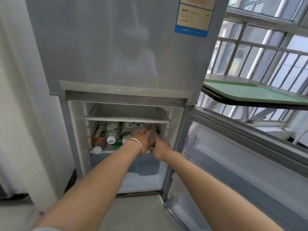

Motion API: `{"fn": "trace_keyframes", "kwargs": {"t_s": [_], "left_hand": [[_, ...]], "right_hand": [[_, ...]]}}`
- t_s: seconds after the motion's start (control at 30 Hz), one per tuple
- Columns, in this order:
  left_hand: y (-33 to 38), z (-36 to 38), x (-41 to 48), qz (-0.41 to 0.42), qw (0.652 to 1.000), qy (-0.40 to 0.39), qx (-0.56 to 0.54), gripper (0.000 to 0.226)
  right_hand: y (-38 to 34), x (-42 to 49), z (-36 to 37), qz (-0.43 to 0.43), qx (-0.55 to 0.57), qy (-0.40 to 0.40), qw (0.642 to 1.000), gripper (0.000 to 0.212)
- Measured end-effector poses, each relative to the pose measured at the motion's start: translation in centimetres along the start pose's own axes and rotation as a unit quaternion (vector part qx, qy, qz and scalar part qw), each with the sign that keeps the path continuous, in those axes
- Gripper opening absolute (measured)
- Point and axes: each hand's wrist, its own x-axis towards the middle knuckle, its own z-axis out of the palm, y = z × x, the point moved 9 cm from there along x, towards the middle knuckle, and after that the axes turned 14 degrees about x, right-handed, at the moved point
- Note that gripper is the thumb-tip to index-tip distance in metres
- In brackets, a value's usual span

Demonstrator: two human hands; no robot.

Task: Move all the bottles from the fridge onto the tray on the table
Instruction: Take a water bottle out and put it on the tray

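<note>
- Bare forearms stretch from the camera into the open lower fridge (76, 124) compartment; a thin metal bangle (137, 144) rings the left wrist.
- Left hand (141, 139) lies curled over a clear plastic bottle (154, 133); right hand (160, 148) is closed around its green-capped end.
- That bottle lies on its side at the right of the white shelf (106, 151).
- Other bottles (110, 132) lie beside it, caps outward, labels printed; the leftmost has a red band.
- Frost coats the compartment floor below.
- Smooth green tray (253, 92), flat and rectangular, sits on the table (216, 97) right of the fridge, well apart.
</note>
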Motion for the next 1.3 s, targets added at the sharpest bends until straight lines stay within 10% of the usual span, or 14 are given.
{"fn": "trace_keyframes", "kwargs": {"t_s": [0.53, 0.93, 1.3], "left_hand": [[-4.4, 7.3, 9.0, -0.068, 0.997, -0.024, 0.039, 0.062], [-2.9, 3.1, 6.7, -0.037, 0.998, 0.048, 0.019, 0.076], [1.9, -4.7, 0.2, 0.039, 0.980, 0.050, -0.189, 0.069]], "right_hand": [[5.0, 13.4, 6.9, 0.028, -0.082, -0.055, 0.995, 0.057], [-0.5, 6.5, -0.9, -0.083, -0.161, 0.157, 0.971, 0.053], [-7.9, -3.7, -10.1, -0.150, -0.108, 0.097, 0.978, 0.035]]}}
